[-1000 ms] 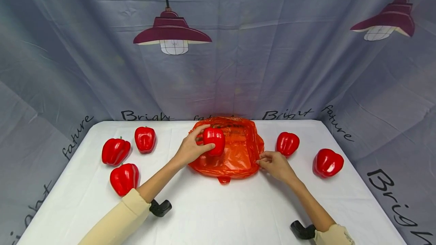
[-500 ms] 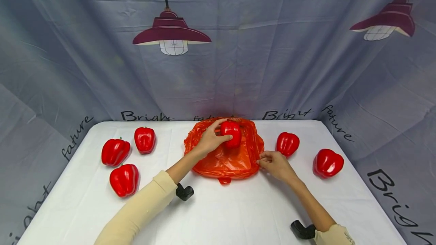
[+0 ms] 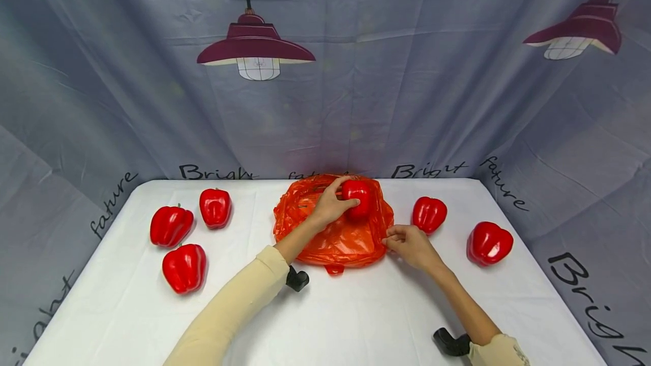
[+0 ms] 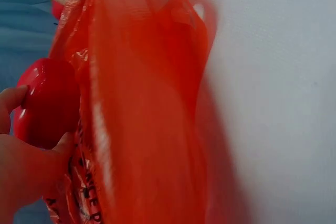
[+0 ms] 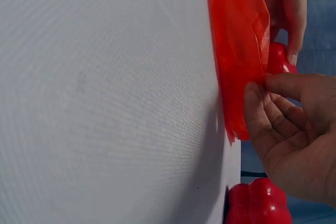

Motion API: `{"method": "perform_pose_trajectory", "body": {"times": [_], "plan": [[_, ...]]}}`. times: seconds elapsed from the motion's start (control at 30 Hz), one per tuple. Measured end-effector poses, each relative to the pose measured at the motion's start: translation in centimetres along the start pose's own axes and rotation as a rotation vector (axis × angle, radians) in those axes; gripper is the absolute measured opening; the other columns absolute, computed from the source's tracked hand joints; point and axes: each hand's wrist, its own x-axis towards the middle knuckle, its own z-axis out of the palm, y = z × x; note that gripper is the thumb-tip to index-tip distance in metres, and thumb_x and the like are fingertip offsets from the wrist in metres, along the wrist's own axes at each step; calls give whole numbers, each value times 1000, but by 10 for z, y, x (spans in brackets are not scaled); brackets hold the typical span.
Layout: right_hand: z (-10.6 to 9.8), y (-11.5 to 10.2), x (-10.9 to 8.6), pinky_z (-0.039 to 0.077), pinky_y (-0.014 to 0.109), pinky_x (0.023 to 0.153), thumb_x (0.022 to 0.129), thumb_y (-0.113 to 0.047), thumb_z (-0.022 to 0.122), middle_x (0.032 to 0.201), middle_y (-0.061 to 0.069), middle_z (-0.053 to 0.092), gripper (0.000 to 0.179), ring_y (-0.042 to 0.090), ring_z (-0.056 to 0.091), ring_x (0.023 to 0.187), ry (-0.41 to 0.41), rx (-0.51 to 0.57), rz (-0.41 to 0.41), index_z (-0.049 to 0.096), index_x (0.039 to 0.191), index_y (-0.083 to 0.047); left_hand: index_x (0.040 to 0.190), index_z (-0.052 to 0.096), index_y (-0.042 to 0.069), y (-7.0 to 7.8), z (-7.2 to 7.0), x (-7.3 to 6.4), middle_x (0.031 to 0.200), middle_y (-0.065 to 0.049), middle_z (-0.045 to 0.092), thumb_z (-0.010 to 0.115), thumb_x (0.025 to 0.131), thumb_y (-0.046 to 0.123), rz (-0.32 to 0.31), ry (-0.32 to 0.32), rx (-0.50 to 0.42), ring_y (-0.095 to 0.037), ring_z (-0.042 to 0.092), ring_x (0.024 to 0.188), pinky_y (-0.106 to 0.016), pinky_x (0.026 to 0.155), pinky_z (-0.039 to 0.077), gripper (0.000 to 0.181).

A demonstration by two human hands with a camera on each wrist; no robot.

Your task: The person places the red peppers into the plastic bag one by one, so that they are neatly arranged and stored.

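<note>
Pepper [image 3: 360, 194] and left hand [image 3: 331, 206] have moved together: a second ago they were over the left part of the bag [image 3: 335, 242], and now they are towards its far right, within the outline of its mouth as the head view shows it. The left sleeve [image 3: 229, 309] reaches further in over the desk [image 3: 366, 321] as well. Over the last half second the shift is small, so the carry seems to be slowing.

The left hand's fingers and thumb are parted only as wide as the pepper and grip it from the left side. The right hand [image 3: 411, 247] has stayed put at the bag's right edge, thumb and forefinger brought together on the rim, its other fingers loosely bent. The bag's left side has spread outward slightly and its mouth remains wide.

For the work in hand, I judge this to mean that the pepper is positioned for bagging but not yet released. Whether it touches the plastic beneath, I cannot tell; nor can I see into the deeper folds.

Nothing else has been disturbed: three peppers [image 3: 216, 208] lie to the left and two peppers [image 3: 490, 243] to the right, all outside the bag.
</note>
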Motion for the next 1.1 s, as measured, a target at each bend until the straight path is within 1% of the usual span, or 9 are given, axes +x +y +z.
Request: {"method": "perform_pose_trajectory", "body": {"times": [0.13,0.33,0.53,0.63,0.77,0.9,1.1], "plan": [[0,0,0,59,32,69,91,-3,70,87,10,70,23,24,68,77,-2,1,-3,66,110,9,148,48,17,-3,5,4,136,-14,53,75,88,9,3,16,27,-33,52,122,-48,96,51,66],[0,-1,0,59,35,70,91,-3,71,88,11,70,23,25,68,78,-8,8,-16,65,109,10,149,47,19,-8,9,7,138,-14,52,75,89,8,-1,32,52,-33,52,123,-48,98,50,67],[-2,-2,-1,59,32,67,90,-3,71,86,10,70,24,22,68,75,-13,9,-53,65,108,11,152,44,20,-12,11,8,143,-14,50,74,90,9,-21,43,70,-33,52,125,-47,101,48,69],[-2,-1,0,59,32,67,91,-3,70,86,10,70,24,23,68,76,-14,4,-47,65,109,11,152,43,19,-13,12,9,145,-15,49,74,91,9,-26,45,72,-33,52,126,-47,102,47,70],[-2,-1,1,59,32,68,91,-3,71,87,9,70,22,24,68,77,-14,0,-15,67,109,9,153,42,19,-13,12,11,146,-16,48,74,90,10,-27,47,89,-34,51,127,-48,103,45,70],[-1,-2,0,59,32,69,91,-2,70,87,9,70,21,24,68,78,-17,-5,-13,67,108,8,153,42,19,-12,13,11,147,-16,46,74,90,11,-26,47,103,-35,50,127,-48,104,44,71],[-3,-3,-1,59,35,70,91,-2,71,87,10,70,23,25,68,78,-15,2,-24,66,109,10,154,41,19,-11,14,12,148,-16,46,74,91,12,-26,39,106,-34,50,127,-48,104,44,71]]}}
